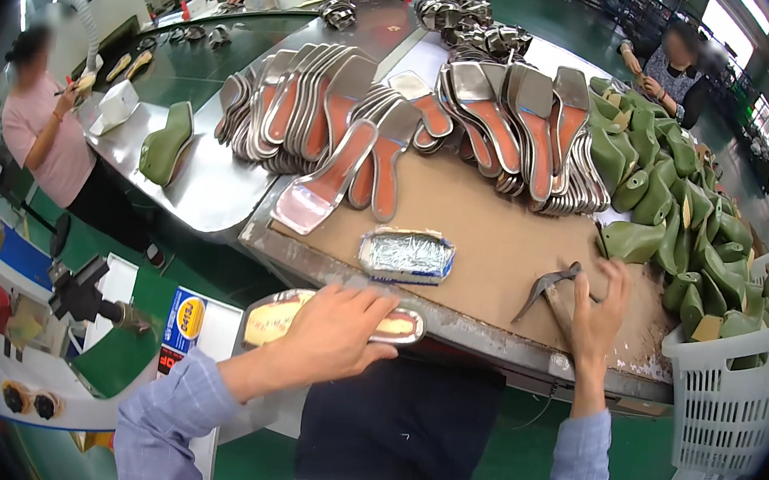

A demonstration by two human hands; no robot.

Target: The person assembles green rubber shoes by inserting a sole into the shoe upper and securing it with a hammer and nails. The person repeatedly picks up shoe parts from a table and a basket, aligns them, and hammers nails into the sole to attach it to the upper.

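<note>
At the near edge of the workbench my left hand (pixel 337 331) is closed over a shoe (pixel 275 320) turned underside up. Its cream bottom has a brown edge and a silver rim; my palm hides its middle. My right hand (pixel 599 305) is over the right side of the bench, thumb and fingers apart. Beside its thumb lies a hammer (pixel 545 290) with a dark curved head and a wooden handle; whether the thumb touches it I cannot tell. Between my hands sits a small blue-and-white box (pixel 446 263) of small shiny pieces, perhaps tacks.
Stacked silver-edged soles with orange middles (pixel 328 108) cover the bench's far side. Green shoe lasts (pixel 680 191) pile up at right above a white plastic basket (pixel 728 407). One green last (pixel 167 144) stands on the metal table. A machine (pixel 69 301) is at left. Several people work around.
</note>
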